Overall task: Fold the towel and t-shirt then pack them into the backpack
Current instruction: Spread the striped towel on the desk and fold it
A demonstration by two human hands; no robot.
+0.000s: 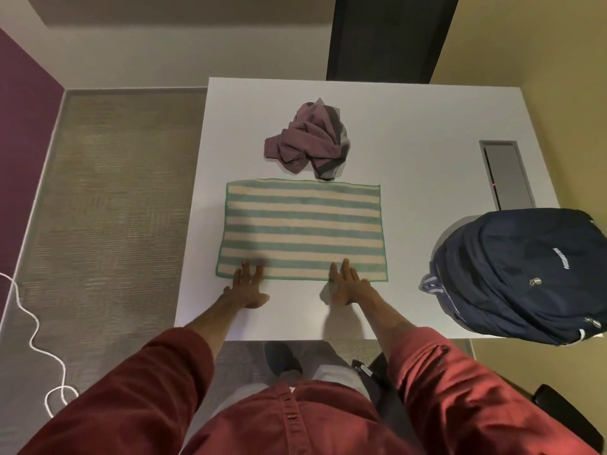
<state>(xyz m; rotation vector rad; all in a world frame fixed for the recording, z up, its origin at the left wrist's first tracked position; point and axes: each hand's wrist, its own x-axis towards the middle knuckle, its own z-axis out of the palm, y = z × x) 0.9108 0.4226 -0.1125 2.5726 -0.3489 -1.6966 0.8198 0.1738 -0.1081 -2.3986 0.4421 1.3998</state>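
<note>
- A green-and-cream striped towel (302, 229) lies flat on the white worktop (410, 126).
- The left grip (248, 287) and right grip (348, 285), both bare hands, rest on the towel's near edge with fingers straight and apart.
- A crumpled purple t-shirt (308, 139) sits just behind the towel.
- A navy backpack (525, 274) sits at the worktop's front right corner.

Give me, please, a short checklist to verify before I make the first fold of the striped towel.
1. Towel lies flat on the table: ok.
2. Left hand and right hand at its near edge, fingers straight: ok.
3. Near edge pinched for lifting: not ok.
4. Far edge free of the crumpled t-shirt: not ok, its tip reaches that edge.
5. Backpack open for packing: cannot tell.
</note>
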